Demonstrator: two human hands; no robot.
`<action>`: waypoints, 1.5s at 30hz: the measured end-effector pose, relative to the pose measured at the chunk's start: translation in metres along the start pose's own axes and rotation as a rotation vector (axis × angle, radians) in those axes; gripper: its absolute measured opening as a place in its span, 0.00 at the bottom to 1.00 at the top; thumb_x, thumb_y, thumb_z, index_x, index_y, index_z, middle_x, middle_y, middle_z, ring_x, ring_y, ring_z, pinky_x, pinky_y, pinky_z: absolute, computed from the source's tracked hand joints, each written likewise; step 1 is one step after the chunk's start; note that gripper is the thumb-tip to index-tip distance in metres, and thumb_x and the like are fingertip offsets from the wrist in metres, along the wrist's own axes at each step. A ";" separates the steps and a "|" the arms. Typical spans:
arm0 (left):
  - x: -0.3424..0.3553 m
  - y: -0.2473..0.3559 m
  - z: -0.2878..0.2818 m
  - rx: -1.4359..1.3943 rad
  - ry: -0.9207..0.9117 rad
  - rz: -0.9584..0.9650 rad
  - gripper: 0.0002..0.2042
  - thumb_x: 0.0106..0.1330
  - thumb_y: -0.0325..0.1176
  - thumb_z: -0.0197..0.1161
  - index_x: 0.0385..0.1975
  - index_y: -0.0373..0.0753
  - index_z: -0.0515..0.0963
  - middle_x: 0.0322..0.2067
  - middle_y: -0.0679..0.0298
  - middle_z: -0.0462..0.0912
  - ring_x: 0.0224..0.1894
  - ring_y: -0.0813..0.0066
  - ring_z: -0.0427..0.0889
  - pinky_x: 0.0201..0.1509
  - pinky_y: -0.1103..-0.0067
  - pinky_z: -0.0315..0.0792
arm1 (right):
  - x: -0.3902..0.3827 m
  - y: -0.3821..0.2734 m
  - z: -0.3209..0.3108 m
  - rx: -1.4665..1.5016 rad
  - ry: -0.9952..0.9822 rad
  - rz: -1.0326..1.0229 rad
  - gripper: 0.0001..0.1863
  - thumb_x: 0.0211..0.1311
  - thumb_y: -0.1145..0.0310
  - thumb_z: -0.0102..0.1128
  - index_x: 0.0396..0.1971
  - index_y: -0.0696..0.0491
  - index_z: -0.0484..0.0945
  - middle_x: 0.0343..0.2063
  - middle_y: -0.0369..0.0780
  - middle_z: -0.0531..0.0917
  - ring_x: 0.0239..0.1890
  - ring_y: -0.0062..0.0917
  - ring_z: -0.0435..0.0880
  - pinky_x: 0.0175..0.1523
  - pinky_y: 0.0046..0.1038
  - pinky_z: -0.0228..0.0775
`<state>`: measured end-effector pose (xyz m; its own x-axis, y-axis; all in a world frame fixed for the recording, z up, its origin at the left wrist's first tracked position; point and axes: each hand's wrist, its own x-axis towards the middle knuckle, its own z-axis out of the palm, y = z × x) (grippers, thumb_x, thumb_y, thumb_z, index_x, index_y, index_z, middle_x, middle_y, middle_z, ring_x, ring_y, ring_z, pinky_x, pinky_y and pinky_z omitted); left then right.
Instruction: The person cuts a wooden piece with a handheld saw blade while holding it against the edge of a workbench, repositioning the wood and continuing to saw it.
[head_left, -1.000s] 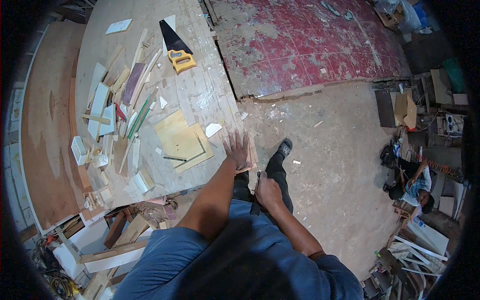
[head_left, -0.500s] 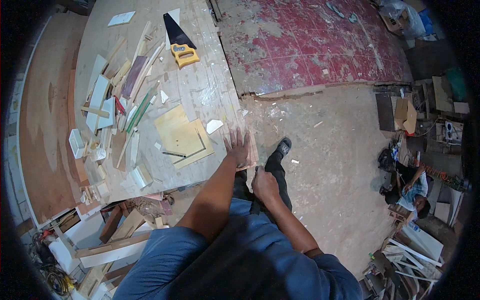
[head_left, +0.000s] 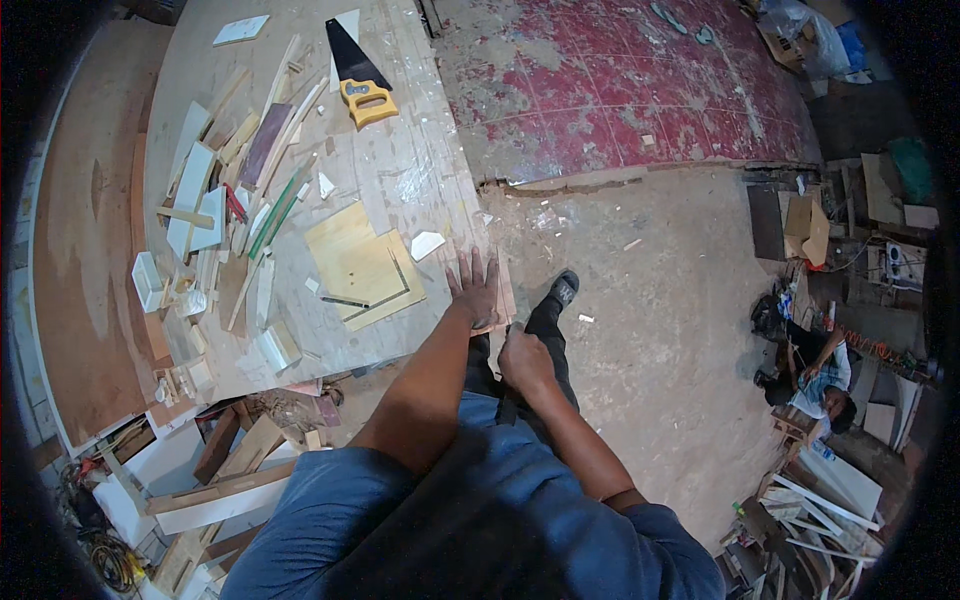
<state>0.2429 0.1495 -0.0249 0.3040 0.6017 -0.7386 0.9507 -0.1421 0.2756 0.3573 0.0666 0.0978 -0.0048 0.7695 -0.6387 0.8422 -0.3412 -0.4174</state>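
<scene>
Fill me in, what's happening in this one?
A person stands at a worktable strewn with wood offcuts. Their left hand lies flat, fingers spread, on what looks like a thin wooden piece at the table's near right corner. Their right hand is closed just below that corner, around a small dark item too hidden to identify. A yellow-handled handsaw lies untouched farther up the table. Off to the right, another person sits low.
</scene>
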 end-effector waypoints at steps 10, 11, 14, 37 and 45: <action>-0.004 0.000 -0.003 0.004 0.009 0.012 0.64 0.48 0.51 0.74 0.71 0.43 0.25 0.69 0.42 0.15 0.69 0.36 0.12 0.65 0.38 0.21 | -0.001 -0.003 -0.001 -0.007 -0.032 0.000 0.15 0.59 0.73 0.44 0.42 0.69 0.67 0.32 0.64 0.80 0.37 0.56 0.82 0.44 0.50 0.74; -0.004 0.000 -0.004 0.002 0.010 0.009 0.64 0.48 0.51 0.74 0.71 0.43 0.25 0.69 0.42 0.15 0.69 0.36 0.12 0.65 0.38 0.21 | -0.002 -0.003 -0.002 0.000 -0.021 0.018 0.15 0.59 0.73 0.44 0.42 0.69 0.67 0.32 0.64 0.80 0.37 0.56 0.82 0.44 0.49 0.74; -0.004 0.003 -0.004 -0.003 -0.036 0.007 0.64 0.48 0.51 0.74 0.70 0.43 0.24 0.69 0.42 0.14 0.69 0.36 0.12 0.65 0.37 0.21 | 0.009 0.006 0.000 0.041 -0.021 0.052 0.16 0.59 0.73 0.44 0.42 0.69 0.67 0.32 0.65 0.80 0.38 0.56 0.82 0.46 0.50 0.73; -0.010 0.008 -0.010 -0.004 -0.021 -0.007 0.63 0.50 0.50 0.72 0.70 0.42 0.23 0.69 0.44 0.15 0.70 0.38 0.13 0.65 0.40 0.17 | 0.000 0.030 0.056 0.090 0.042 0.069 0.12 0.62 0.71 0.43 0.42 0.63 0.63 0.28 0.63 0.79 0.35 0.58 0.81 0.43 0.54 0.71; -0.013 0.007 -0.012 -0.005 -0.016 -0.003 0.63 0.50 0.51 0.73 0.70 0.41 0.24 0.69 0.43 0.17 0.70 0.36 0.15 0.66 0.39 0.20 | 0.002 0.037 0.054 0.068 0.111 0.044 0.12 0.64 0.70 0.42 0.39 0.64 0.65 0.27 0.62 0.80 0.34 0.56 0.82 0.41 0.51 0.74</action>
<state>0.2450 0.1501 -0.0065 0.3020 0.5896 -0.7491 0.9513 -0.1359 0.2766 0.3587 0.0265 0.0459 0.0942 0.8066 -0.5836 0.8015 -0.4091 -0.4360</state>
